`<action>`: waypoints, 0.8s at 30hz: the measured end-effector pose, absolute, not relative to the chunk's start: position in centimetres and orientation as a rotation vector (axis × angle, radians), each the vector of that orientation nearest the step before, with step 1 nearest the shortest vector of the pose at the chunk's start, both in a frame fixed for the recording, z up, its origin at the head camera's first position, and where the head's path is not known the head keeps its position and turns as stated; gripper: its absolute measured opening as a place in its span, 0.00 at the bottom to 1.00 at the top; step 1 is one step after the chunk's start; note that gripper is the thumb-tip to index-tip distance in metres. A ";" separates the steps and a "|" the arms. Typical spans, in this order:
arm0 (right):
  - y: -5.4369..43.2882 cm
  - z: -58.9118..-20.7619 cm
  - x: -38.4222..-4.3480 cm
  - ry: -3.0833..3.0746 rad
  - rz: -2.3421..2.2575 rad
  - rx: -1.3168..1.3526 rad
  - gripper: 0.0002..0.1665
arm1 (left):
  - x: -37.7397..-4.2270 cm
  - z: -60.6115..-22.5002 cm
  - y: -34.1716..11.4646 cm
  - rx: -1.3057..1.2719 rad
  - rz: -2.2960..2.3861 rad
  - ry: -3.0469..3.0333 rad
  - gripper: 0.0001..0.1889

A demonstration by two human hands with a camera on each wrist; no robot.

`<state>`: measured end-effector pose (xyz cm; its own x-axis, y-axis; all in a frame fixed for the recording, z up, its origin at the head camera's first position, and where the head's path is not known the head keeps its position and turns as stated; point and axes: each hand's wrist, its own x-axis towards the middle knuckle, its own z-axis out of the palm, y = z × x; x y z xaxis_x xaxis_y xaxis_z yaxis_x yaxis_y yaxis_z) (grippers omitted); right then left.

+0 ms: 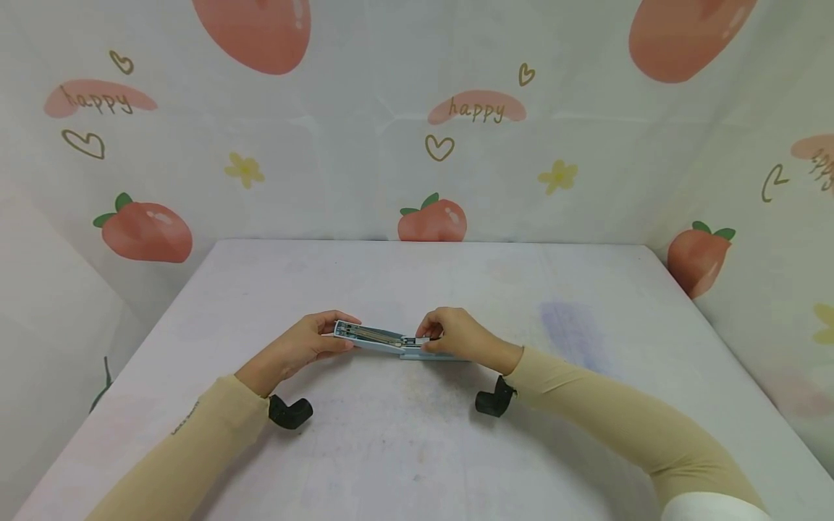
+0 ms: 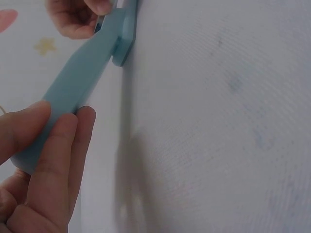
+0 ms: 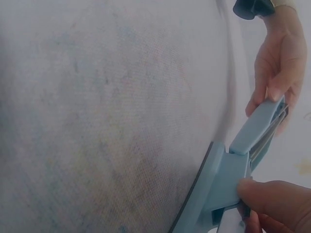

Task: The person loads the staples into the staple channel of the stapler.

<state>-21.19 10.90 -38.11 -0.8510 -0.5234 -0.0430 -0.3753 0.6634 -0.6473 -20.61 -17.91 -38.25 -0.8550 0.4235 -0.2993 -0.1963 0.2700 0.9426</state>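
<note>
A light blue stapler [image 1: 374, 336] is folded wide open, its top cover swung back to the left and the metal parts inside facing up. My left hand [image 1: 306, 344] holds the far end of that cover, thumb on one side and fingers on the other, as the left wrist view shows. The cover [image 2: 80, 73] slants up from the table there. Near the hinge, my right hand [image 1: 459, 333] pinches the stapler's middle; its thumb [image 3: 257, 191] presses the blue side. The right fingertips are partly hidden behind the stapler. The base [image 3: 199, 194] is low over the tabletop.
The white tabletop [image 1: 417, 434] has faint stains and a bluish patch [image 1: 576, 336] at the right. A white cloth with printed fruit [image 1: 433, 221] hangs behind it. Black wrist mounts [image 1: 291, 412] stick out below both wrists.
</note>
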 end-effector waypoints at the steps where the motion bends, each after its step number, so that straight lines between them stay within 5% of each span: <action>1: 10.9 -38.1 -21.2 2.653 -0.956 -0.727 0.08 | -20.6 -38.2 -17.9 0.204 1.624 2.044 0.26; 24: 10.8 -37.9 -21.2 2.635 -0.957 -0.707 0.09 | -20.7 -38.2 -17.9 0.207 1.633 2.029 0.25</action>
